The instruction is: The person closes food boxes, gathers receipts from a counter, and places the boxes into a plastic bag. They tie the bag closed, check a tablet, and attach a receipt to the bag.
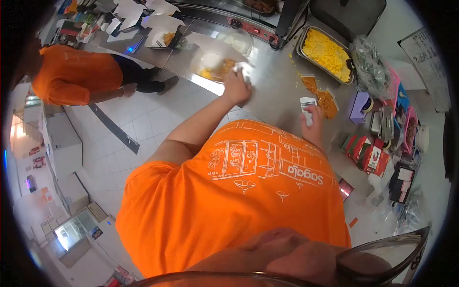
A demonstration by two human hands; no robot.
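My left hand [236, 88] reaches forward over the steel counter, fingers closed at the near right side of a food box [198, 71]. Something white and blurred is at the fingertips; I cannot make out what it is. White rice [210, 60], yellow egg [206, 74] and browned pieces [227, 65] fill the box, under a raised pale paper flap. Close to my body, my right hand [313, 119] is closed around a small white packet [308, 102] with dark print. Beside it lie orange-brown sachets [327, 104].
A metal tray [302, 51] of shredded yellow egg stands at the back right, near a clear plastic bag [370, 64]. Another filled box [165, 40] sits farther left. A co-worker [76, 74] in orange stands left. A purple tape dispenser [358, 107] and red boxes [368, 155] are right.
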